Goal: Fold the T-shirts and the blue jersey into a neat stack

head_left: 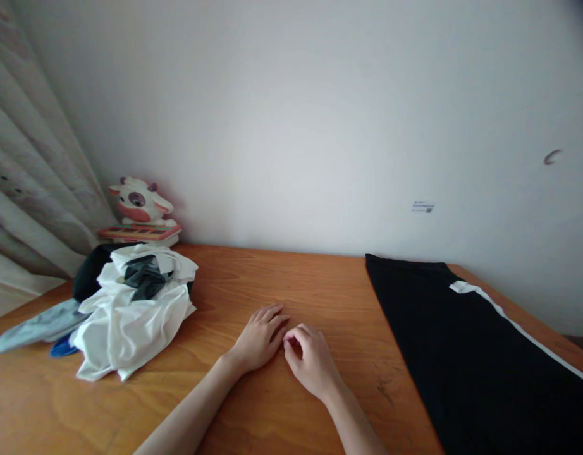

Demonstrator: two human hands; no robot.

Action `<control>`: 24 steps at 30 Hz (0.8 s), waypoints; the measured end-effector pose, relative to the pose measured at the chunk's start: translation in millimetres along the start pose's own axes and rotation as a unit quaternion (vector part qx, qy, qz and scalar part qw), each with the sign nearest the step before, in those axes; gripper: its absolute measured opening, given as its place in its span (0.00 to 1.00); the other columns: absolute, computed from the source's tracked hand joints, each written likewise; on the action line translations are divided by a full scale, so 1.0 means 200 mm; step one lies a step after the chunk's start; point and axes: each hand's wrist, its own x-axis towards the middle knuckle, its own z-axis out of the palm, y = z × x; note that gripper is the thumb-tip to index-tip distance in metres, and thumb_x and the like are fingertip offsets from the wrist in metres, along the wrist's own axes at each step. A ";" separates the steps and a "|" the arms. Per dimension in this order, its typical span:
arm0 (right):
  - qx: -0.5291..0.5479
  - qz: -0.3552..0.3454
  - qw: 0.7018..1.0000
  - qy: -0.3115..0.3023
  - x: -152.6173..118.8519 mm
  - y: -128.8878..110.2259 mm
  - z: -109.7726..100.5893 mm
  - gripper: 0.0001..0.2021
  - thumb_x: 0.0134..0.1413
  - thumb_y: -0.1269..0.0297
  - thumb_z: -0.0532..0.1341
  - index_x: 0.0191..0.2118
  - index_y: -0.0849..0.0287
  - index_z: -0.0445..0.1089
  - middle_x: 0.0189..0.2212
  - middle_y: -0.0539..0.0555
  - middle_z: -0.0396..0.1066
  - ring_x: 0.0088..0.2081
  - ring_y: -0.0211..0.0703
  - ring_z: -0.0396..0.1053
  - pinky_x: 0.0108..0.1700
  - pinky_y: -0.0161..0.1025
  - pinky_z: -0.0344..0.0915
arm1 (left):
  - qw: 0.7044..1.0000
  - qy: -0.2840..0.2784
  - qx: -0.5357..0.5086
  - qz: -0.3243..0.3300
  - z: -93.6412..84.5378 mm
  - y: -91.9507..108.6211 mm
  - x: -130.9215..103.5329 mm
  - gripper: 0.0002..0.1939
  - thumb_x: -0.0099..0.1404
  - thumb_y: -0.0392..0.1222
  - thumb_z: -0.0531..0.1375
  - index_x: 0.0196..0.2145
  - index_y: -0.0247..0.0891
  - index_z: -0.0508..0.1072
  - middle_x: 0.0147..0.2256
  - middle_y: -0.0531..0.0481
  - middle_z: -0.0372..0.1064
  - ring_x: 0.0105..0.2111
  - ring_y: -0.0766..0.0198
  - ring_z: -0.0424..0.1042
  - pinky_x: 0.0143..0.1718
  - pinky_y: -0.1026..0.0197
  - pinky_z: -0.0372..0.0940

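My left hand point(259, 337) rests palm down on the wooden table point(272, 278), fingers spread a little and holding nothing. Just to its right is my right hand point(311, 359), its thumb and index finger curled together into a ring near the left fingertips; whether anything small is between them cannot be made out. A crumpled white cloth point(135, 328) with a dark grey piece point(147, 277) on top lies to the left of both hands. On the right, a black garment point(453, 341) with a white side stripe point(519, 328) lies flat.
Behind the white cloth stands a cow toy point(140, 202) with a keyboard. Light blue cloth point(40, 325), a blue item point(64, 345) and a black item point(90, 275) lie at the left, by a curtain point(30, 158). A white wall point(291, 126) borders the table's back.
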 end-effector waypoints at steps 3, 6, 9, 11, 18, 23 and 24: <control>0.007 0.000 1.000 0.008 0.00 0.00 0.00 0.06 0.61 0.71 0.58 0.35 0.54 0.70 0.34 0.52 0.74 0.38 0.45 0.71 0.42 0.40 0.64 | 1.000 -0.011 0.002 0.003 -0.03 0.00 -0.02 0.18 0.74 0.44 0.53 0.57 0.43 0.73 0.63 0.42 0.66 0.63 0.51 0.64 0.65 0.45 0.59; 0.017 0.014 0.998 0.058 0.01 0.05 -0.02 0.06 0.61 0.68 0.57 0.36 0.54 0.71 0.35 0.53 0.74 0.39 0.47 0.71 0.44 0.43 0.65 | 1.000 -0.016 0.013 -0.001 -0.05 0.02 -0.01 0.19 0.73 0.43 0.54 0.58 0.41 0.73 0.63 0.41 0.66 0.63 0.50 0.64 0.65 0.44 0.59; 0.065 0.060 0.984 0.153 0.04 0.13 -0.05 0.07 0.60 0.60 0.59 0.40 0.54 0.72 0.39 0.57 0.76 0.43 0.50 0.71 0.50 0.48 0.65 | 1.000 -0.016 0.017 0.004 -0.06 0.03 -0.01 0.19 0.72 0.41 0.54 0.58 0.40 0.73 0.63 0.40 0.66 0.63 0.50 0.64 0.66 0.44 0.58; 0.154 0.137 0.953 0.220 0.06 0.19 -0.09 0.13 0.57 0.52 0.62 0.42 0.55 0.72 0.42 0.59 0.76 0.46 0.52 0.71 0.53 0.50 0.65 | 1.000 -0.019 0.017 0.006 -0.06 0.04 -0.01 0.19 0.72 0.41 0.54 0.58 0.40 0.73 0.63 0.40 0.66 0.63 0.49 0.64 0.65 0.43 0.58; 0.632 0.243 0.650 0.346 0.00 0.45 -0.38 0.32 0.52 0.26 0.46 0.39 0.50 0.68 0.40 0.58 0.74 0.42 0.50 0.74 0.37 0.49 0.73 | 1.000 -0.009 0.009 0.006 -0.05 0.02 -0.02 0.19 0.72 0.42 0.54 0.57 0.43 0.73 0.62 0.41 0.66 0.62 0.50 0.65 0.65 0.42 0.58; 0.630 0.247 0.595 0.433 -0.11 0.63 -0.50 0.44 0.46 0.22 0.27 0.36 0.49 0.68 0.34 0.58 0.71 0.32 0.49 0.71 0.29 0.48 0.69 | 1.000 -0.008 0.007 0.008 -0.04 0.02 -0.02 0.19 0.73 0.43 0.53 0.57 0.42 0.73 0.62 0.40 0.66 0.62 0.50 0.65 0.66 0.43 0.57; 0.633 0.248 0.589 0.436 -0.12 0.64 -0.51 0.46 0.47 0.23 0.26 0.37 0.49 0.69 0.34 0.58 0.71 0.32 0.48 0.70 0.29 0.48 0.69 | 1.000 -0.009 0.009 0.007 -0.04 0.03 -0.02 0.19 0.73 0.43 0.53 0.57 0.42 0.73 0.62 0.40 0.66 0.62 0.50 0.65 0.65 0.43 0.58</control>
